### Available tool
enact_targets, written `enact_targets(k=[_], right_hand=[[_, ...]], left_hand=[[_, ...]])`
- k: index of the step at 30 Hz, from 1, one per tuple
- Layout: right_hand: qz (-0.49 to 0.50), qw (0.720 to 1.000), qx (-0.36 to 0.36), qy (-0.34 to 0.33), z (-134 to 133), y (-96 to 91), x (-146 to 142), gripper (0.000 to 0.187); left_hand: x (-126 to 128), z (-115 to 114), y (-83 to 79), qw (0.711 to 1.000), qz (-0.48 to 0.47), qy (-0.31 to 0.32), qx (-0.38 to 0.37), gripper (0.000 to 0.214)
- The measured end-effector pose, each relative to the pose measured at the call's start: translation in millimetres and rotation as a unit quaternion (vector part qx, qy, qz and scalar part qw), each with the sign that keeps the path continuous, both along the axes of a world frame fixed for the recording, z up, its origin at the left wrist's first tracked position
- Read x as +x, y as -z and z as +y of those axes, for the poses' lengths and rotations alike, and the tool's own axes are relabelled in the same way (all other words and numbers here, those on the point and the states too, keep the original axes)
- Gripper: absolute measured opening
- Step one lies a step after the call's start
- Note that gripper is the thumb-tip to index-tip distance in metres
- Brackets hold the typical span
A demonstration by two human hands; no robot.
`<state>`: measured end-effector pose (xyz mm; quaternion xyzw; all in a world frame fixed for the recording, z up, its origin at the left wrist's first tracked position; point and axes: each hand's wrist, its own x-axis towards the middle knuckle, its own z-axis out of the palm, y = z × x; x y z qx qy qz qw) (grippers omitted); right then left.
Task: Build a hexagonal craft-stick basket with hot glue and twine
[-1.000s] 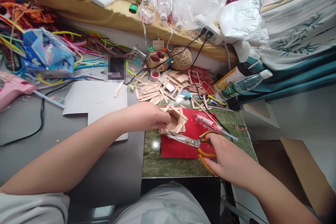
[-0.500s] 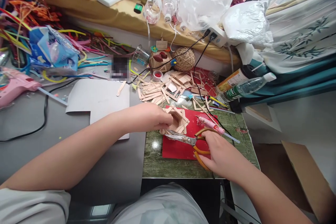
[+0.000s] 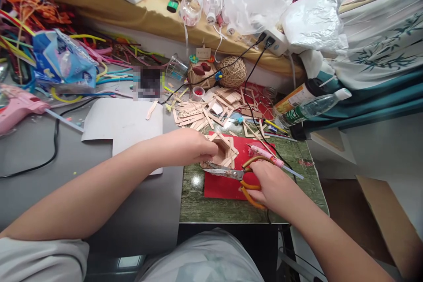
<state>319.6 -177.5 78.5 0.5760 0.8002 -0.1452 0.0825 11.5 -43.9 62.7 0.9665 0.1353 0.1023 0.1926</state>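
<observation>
My left hand [image 3: 201, 147] is closed on the left rim of a small box built of stacked craft sticks [image 3: 228, 152]. The box has a hollow, many-sided middle and rests on a red sheet [image 3: 220, 188]. In my right hand [image 3: 267, 180] is a pair of scissors [image 3: 231, 172] with orange handles, my fingers in the loops. The scissors' blades reach left to the near edge of the box, below my left fingers. A pink glue gun [image 3: 264, 153] with a clear glue stick lies just behind my right hand.
Loose craft sticks [image 3: 191, 114] are piled behind the box. A black cable [image 3: 251, 79] runs down past them from a power strip [image 3: 279, 44]. A bottle [image 3: 313, 108] lies tilted at right. Left are a white card [image 3: 132, 119] and another pink glue gun [image 3: 20, 108].
My right hand has shifted slightly left with the scissors, and their blades have moved a little further left along the near edge of the box. My left hand stays on the box.
</observation>
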Motion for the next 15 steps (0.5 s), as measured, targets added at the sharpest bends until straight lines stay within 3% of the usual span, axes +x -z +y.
enact_targets(k=[5, 15], right_hand=[[0.032, 0.999, -0.015, 0.029, -12, 6.1, 2, 0.031], [0.073, 0.981, -0.015, 0.178, -83, 40.4, 51, 0.035]], left_hand=[[0, 0, -0.4, 1.0, -0.002, 0.002, -0.017, 0.01], [-2, 1, -2.5, 0.997, -0.041, 0.012, -0.072, 0.013]])
